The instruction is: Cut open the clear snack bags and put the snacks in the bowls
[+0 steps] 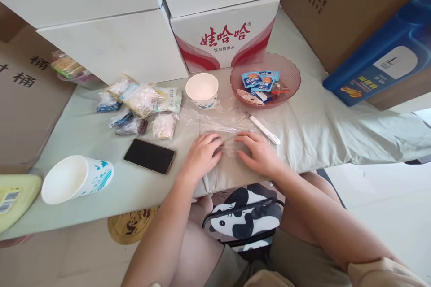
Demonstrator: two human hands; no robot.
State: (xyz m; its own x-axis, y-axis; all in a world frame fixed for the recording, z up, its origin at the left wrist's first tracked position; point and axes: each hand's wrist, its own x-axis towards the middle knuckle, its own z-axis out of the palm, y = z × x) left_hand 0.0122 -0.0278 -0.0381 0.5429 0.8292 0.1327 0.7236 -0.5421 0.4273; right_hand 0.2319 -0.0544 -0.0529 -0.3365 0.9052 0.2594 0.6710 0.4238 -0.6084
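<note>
A clear plastic bag (220, 121) lies flat on the pale green cloth (313, 130) in front of me. My left hand (203, 154) presses its near left part with fingers curled down. My right hand (257, 151) rests palm-down on its near right part, fingers spread. Neither hand grips anything. A white pen-like stick (262, 128) lies just right of the bag, close to my right hand. A white paper cup (202, 90) stands upright at the bag's far edge.
A pink bowl (289, 74) holds snack packets. Several small packets (141, 103) lie at the left, with a black phone (149, 156) and a tipped paper cup (76, 178) nearer. White and brown boxes (222, 38) line the back; a blue package (380, 54) sits at right.
</note>
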